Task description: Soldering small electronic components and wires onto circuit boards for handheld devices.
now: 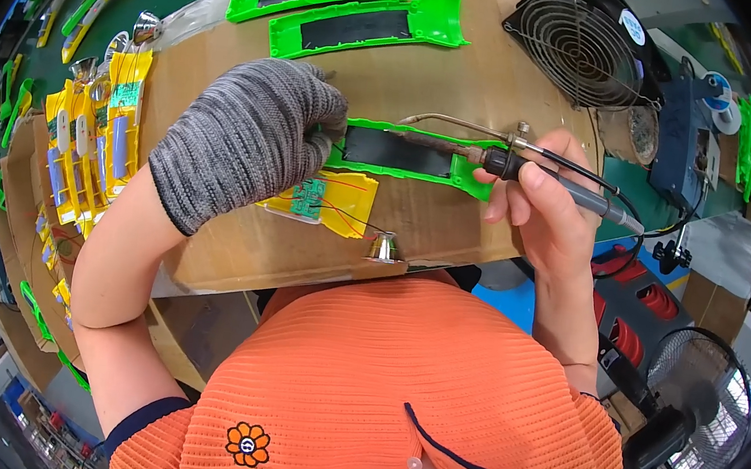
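Presently, a green casing [401, 175] with a black lining [380, 150] is held over the brown surface [466, 92], its left end clamped in the grip of the grey-gloved left hand [263, 120]. A soldering iron [574, 198] is clamped in the grip of the bare right hand [550, 203], its shaft extended over the lining, while 3 more green casings [435, 24] are laid out beyond.

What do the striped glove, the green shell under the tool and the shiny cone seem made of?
Striped glove: matte knitted fabric, shown by its ribbed texture. Green shell: probably smooth moulded plastic, given its even colour and shaped rim. Shiny cone: mirror-like; metal or coated plastic, reflections leave that open.
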Action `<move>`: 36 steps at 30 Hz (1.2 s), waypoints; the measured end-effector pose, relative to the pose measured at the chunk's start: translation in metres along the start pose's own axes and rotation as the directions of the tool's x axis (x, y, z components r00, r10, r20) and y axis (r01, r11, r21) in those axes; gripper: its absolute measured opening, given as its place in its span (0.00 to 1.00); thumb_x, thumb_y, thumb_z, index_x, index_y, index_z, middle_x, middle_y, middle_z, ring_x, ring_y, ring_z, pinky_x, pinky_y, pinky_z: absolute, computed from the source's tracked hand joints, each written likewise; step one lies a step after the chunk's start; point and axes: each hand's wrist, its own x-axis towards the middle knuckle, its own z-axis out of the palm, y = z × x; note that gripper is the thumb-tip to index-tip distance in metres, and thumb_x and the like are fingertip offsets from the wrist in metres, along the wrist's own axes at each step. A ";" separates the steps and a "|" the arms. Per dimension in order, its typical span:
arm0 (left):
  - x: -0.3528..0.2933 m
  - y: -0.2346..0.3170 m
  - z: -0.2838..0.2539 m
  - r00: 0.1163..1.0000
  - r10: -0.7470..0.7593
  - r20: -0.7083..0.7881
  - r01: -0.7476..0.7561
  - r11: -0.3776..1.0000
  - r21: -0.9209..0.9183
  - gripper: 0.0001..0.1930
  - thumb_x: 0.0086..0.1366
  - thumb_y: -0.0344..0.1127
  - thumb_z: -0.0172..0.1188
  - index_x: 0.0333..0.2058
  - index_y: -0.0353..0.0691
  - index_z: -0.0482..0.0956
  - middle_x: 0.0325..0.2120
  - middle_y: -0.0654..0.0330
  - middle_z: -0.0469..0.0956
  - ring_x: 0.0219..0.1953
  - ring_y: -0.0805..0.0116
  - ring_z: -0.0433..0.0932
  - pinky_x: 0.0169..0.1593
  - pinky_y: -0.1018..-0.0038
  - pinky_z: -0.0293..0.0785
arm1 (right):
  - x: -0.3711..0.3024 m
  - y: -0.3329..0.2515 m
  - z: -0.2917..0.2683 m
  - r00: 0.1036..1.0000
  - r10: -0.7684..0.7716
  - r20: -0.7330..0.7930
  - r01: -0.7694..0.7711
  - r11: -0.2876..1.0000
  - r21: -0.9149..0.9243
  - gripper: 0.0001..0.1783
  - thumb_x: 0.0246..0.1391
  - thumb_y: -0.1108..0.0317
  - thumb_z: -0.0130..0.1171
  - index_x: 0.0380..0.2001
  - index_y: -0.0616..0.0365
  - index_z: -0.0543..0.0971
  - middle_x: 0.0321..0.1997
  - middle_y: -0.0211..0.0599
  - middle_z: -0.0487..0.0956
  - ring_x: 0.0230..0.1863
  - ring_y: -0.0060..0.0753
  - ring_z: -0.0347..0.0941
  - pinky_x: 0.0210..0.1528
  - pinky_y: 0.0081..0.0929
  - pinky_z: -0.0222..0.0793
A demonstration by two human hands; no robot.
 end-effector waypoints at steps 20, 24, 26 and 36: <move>-0.018 0.023 -0.016 0.975 0.214 -0.053 -0.188 0.934 0.305 0.07 0.51 0.31 0.67 0.31 0.42 0.82 0.32 0.57 0.78 0.40 0.54 0.77 0.44 0.61 0.73 | -0.016 0.005 -0.006 0.997 -0.038 -0.074 0.036 0.999 -0.026 0.11 0.59 0.68 0.57 0.38 0.61 0.68 0.23 0.43 0.75 0.23 0.30 0.74 0.30 0.25 0.74; -0.029 0.029 0.000 0.966 0.240 -0.098 -0.204 0.937 0.284 0.07 0.53 0.36 0.63 0.32 0.43 0.83 0.30 0.59 0.77 0.41 0.58 0.77 0.46 0.63 0.72 | -0.017 0.007 0.000 0.994 -0.044 -0.101 0.047 0.999 0.025 0.10 0.60 0.67 0.56 0.37 0.60 0.68 0.22 0.39 0.75 0.21 0.29 0.72 0.42 0.33 0.77; -0.030 0.027 0.008 0.971 0.218 -0.094 -0.184 0.942 0.282 0.09 0.53 0.35 0.63 0.34 0.43 0.82 0.32 0.59 0.78 0.43 0.58 0.76 0.48 0.61 0.71 | -0.017 0.008 0.004 0.994 -0.026 -0.109 0.029 0.999 0.031 0.09 0.60 0.68 0.55 0.37 0.59 0.68 0.21 0.37 0.73 0.22 0.29 0.72 0.47 0.36 0.75; -0.010 0.048 0.043 0.950 0.129 -0.283 -0.149 0.987 -0.051 0.09 0.57 0.27 0.64 0.38 0.40 0.80 0.33 0.55 0.80 0.38 0.55 0.80 0.43 0.66 0.76 | -0.017 0.012 0.005 0.981 -0.117 -0.154 0.157 0.948 0.276 0.06 0.62 0.71 0.53 0.37 0.60 0.67 0.22 0.35 0.71 0.24 0.32 0.73 0.50 0.42 0.75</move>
